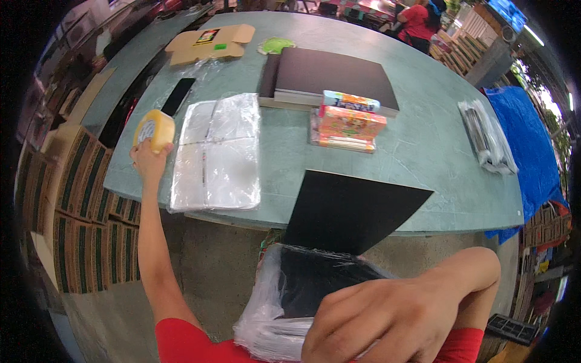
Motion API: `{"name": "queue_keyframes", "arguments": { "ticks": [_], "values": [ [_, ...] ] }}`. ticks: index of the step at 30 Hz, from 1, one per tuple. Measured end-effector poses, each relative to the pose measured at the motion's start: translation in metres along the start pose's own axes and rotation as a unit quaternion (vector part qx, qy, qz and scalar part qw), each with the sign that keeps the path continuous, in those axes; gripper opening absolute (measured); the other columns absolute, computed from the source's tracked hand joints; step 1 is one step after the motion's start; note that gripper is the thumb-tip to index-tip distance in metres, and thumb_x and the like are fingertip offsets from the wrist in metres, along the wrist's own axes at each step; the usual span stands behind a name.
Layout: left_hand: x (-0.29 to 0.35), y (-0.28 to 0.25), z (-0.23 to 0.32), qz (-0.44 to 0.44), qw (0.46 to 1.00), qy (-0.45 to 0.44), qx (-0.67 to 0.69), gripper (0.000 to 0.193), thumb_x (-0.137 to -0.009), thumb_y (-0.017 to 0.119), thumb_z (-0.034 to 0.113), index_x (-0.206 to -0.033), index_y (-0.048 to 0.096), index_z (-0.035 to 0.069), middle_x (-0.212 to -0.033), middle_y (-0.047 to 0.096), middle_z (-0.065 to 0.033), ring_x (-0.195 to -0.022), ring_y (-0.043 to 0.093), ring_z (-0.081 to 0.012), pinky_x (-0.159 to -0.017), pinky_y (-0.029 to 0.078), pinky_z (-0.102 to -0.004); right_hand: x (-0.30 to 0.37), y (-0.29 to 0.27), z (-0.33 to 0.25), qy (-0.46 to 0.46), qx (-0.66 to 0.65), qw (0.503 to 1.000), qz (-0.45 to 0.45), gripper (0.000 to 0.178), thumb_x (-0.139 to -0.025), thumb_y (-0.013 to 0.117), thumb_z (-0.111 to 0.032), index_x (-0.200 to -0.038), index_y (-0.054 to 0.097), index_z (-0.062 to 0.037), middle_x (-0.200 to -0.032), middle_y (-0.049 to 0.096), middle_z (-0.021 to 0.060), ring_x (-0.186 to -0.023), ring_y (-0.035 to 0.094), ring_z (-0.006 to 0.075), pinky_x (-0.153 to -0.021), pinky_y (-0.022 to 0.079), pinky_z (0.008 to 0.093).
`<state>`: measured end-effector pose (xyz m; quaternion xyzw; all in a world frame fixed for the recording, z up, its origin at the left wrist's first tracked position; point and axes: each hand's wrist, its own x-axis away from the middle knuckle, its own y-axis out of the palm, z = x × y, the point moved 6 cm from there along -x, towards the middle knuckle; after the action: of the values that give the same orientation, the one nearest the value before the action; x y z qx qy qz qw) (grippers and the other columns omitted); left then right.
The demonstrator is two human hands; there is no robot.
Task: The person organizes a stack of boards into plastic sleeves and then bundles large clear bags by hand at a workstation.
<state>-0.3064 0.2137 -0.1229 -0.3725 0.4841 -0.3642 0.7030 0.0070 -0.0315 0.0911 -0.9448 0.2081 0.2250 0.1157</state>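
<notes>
My left hand (148, 158) reaches out to the left edge of the green table (417, 151) and grips a yellow tape roll (154, 129). My right hand (381, 320) rests low at the near edge, fingers curled over a plastic-wrapped stack of black sheets (302, 284) held against my body. One black sheet (348, 212) lies on the table's near edge, overhanging it, just above that stack. A pile of clear plastic sleeves (218, 151) lies right of the tape roll.
Colourful boxed items (348, 124) sit mid-table before a dark flat board stack (330, 75). A black phone (178, 95), open cardboard box (209, 43) and green object (275, 45) lie at the far left. Wrapped dark items (487, 136) lie right. Cartons (78, 199) stand left; a person (420, 21) stands far back.
</notes>
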Motion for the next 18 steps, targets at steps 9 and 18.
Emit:
{"name": "queue_keyframes", "arguments": {
  "ticks": [9,18],
  "values": [
    [-0.011,0.005,0.043,0.113,0.967,0.228,0.036,0.030,-0.071,0.049,0.006,-0.100,0.052,0.000,-0.105,0.050,-0.0165,-0.103,0.043,-0.0313,-0.084,0.036,-0.0418,-0.005,-0.042,0.111,0.264,0.338,0.899,-0.083,0.020,-0.071,0.050,-0.004,-0.089,0.056,-0.0026,-0.089,0.055,0.0096,-0.085,0.054,0.0258,-0.072,0.045,0.0349],
    [-0.029,0.125,0.183,-0.117,0.932,0.289,0.185,0.019,-0.069,0.046,0.002,-0.084,0.055,-0.002,-0.096,0.053,-0.0228,-0.090,0.052,-0.0324,-0.076,0.041,-0.0334,-0.008,-0.025,0.266,0.301,0.630,0.706,-0.119,0.031,-0.072,0.050,-0.013,-0.101,0.051,0.0002,-0.108,0.048,0.0153,-0.102,0.048,0.0274,-0.078,0.042,0.0340]
  ]
}}
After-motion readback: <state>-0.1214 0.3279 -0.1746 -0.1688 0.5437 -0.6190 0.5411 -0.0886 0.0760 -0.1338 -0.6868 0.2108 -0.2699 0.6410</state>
